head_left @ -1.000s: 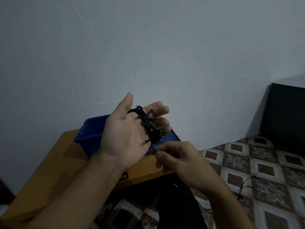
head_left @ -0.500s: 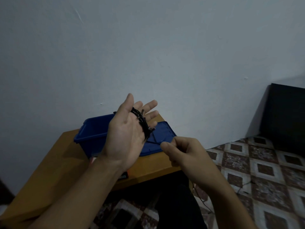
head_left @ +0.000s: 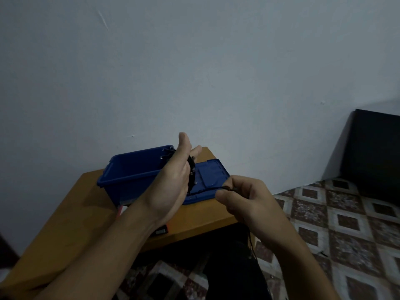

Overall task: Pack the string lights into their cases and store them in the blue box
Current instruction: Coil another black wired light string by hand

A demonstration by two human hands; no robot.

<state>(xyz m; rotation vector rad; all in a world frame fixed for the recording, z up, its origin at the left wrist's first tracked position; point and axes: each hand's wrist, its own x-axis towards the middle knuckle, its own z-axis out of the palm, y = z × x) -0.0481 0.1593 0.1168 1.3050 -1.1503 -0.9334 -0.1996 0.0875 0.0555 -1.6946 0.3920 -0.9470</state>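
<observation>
Winding string lights round the left hand above a blue box

The left hand (head_left: pixel 173 182) is raised edge-on near the middle, its fingers (head_left: pixel 195 150) straight and together, with a black coil of string lights (head_left: pixel 191 174) looped round it. A single strand runs from the coil rightward to the right hand (head_left: pixel 249 202), whose thumb and fingers (head_left: pixel 225 194) are clamped on the cord, which then hangs down below that hand towards the tiled floor (head_left: pixel 346 224). Behind the left hand, the open blue box (head_left: pixel 129 176) stands on the far end of the wooden counter (head_left: pixel 75 213), against the wall. Its blue lid (head_left: pixel 212 176) lies flat just to its right. A dark and orange case (head_left: pixel 162 231) shows partly under the left wrist.
</observation>
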